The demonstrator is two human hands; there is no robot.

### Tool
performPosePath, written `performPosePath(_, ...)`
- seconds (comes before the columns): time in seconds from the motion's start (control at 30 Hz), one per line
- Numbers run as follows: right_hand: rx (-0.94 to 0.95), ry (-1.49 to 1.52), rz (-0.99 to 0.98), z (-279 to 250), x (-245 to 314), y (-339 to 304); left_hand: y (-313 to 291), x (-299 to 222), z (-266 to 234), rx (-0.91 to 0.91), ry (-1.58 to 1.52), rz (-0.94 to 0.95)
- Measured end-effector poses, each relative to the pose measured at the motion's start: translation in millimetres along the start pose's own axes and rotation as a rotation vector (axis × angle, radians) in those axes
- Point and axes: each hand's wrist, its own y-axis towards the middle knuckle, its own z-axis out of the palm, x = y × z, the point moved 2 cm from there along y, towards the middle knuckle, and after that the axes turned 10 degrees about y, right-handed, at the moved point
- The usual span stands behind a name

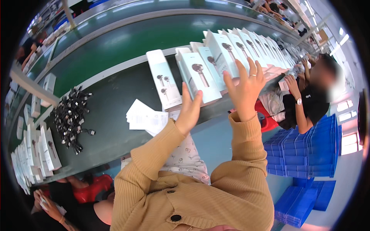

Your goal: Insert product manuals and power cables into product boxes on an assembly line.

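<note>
Upright pale-blue and white boxes stand on the dark green bench. My left hand (189, 111) is at the lower left corner of the nearest box (199, 73), which has a dark round-headed device printed on it. Its visible fingers are stretched out and apart, against or just before the box. My right hand (246, 86), with a ring, is raised open, fingers spread, before the row of boxes (227, 52); whether its fingertips touch them I cannot tell. Left of my left hand, an open-topped white box (163, 79) leans back, with printed white leaflets (144, 117) beside it.
Dark cables (71, 115) lie heaped on the bench's left part. More boxes (36, 154) stand at the far left. Beyond the bench runs a green conveyor belt (123, 48). A co-worker (308, 96) sits at the right, another person (81, 204) at lower left. Blue crates (304, 146) are stacked at right.
</note>
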Motion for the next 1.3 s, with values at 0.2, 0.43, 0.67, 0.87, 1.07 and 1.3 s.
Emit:
performPosePath(0.2, -0.032, 0.241, 0.067, -12.6, -9.5, -34.2, 19.7, 5.3, 9.9, 0.022, -0.04, -0.038)
performPosePath(0.43, -0.007, 0.441, 0.319, -12.0, -32.9, -87.1, 28.4, 7.9, 23.8, 0.054, 0.01, -0.077)
performPosePath(0.67, 0.036, 0.597, 0.488, -9.0, -39.4, -111.5, 35.5, 11.9, 42.8, 0.089, 0.052, -0.14)
performPosePath(0.87, 0.035, 0.654, 0.588, -8.5, -40.9, -122.8, 44.6, 3.9, 63.0, 0.137, 0.083, -0.17)
performPosePath(1.07, 0.057, 0.714, 0.672, -2.7, -40.0, -145.7, 72.2, 27.2, 87.1, 0.127, 0.224, -0.136)
performPosePath(1.3, 0.077, 0.781, 0.653, 3.8, -32.4, -158.5, 86.8, 6.4, 59.1, 0.13, 0.668, -0.036)
